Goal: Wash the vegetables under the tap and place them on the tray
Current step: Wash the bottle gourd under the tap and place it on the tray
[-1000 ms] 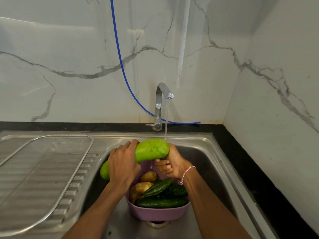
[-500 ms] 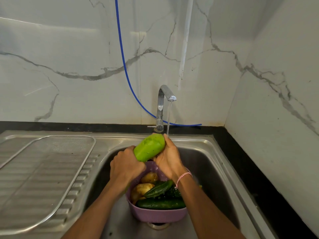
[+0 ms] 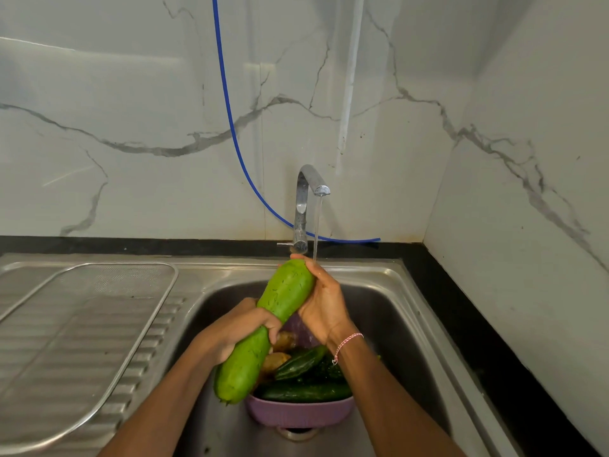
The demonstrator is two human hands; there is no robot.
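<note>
A long light-green gourd (image 3: 286,293) is held slanted over the sink (image 3: 400,311), its far end up by the running tap (image 3: 308,196). My left hand (image 3: 235,329) grips its middle from the left. My right hand (image 3: 324,303) wraps the upper end, where the water stream lands. Below sits a purple basket (image 3: 298,412) with dark cucumbers (image 3: 304,392) and potatoes (image 3: 275,362). The mesh tray (image 3: 82,328) lies on the drainboard to the left, with nothing on it.
A blue hose (image 3: 230,127) hangs down the marble wall and runs behind the tap. A black counter strip (image 3: 468,324) borders the sink at the back and right. The right wall stands close.
The gourd swung from lying crosswise to pointing away from me, its far end under the stream. My right hand slid from beneath it up to that end. My left hand moved along to its middle.
</note>
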